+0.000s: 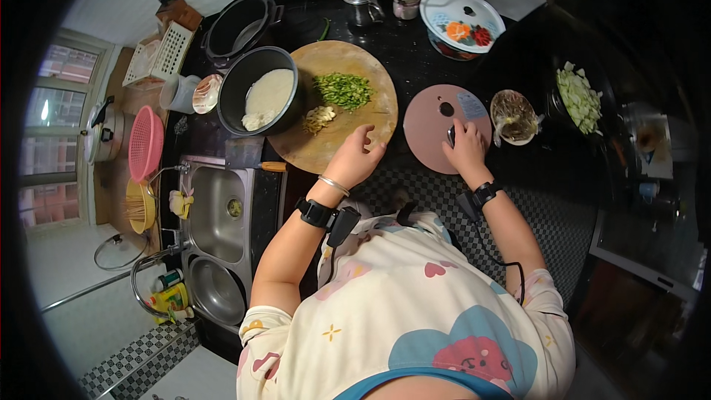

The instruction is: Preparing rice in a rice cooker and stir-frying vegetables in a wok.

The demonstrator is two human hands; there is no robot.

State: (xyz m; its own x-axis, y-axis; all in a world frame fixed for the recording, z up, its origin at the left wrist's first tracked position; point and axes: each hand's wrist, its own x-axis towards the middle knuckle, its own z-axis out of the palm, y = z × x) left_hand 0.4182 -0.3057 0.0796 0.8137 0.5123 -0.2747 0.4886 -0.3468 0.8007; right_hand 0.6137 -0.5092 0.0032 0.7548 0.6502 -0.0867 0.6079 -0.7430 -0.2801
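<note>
My left hand (357, 158) hovers at the near edge of the round wooden cutting board (364, 61), fingers loosely curled and apart, with nothing in it. Chopped green vegetable (344, 90) lies on the board, beside a small pile of chopped garlic or similar pieces (319, 118). To the left is a dark inner pot (225, 105) with white rice (270, 91) in it. My right hand (467, 150) rests on a pink round appliance or lid (425, 133) bearing a label. A dark part shows beside its thumb; the fingers hide how it is held.
A bowl under plastic wrap (514, 116) and a wok with chopped pale green vegetable (579, 99) lie right. A lidded enamel pot (464, 19) stands behind. Left are a cleaver (244, 153), its handle overhanging the counter edge, a steel sink (219, 211) and a pink basket (145, 143).
</note>
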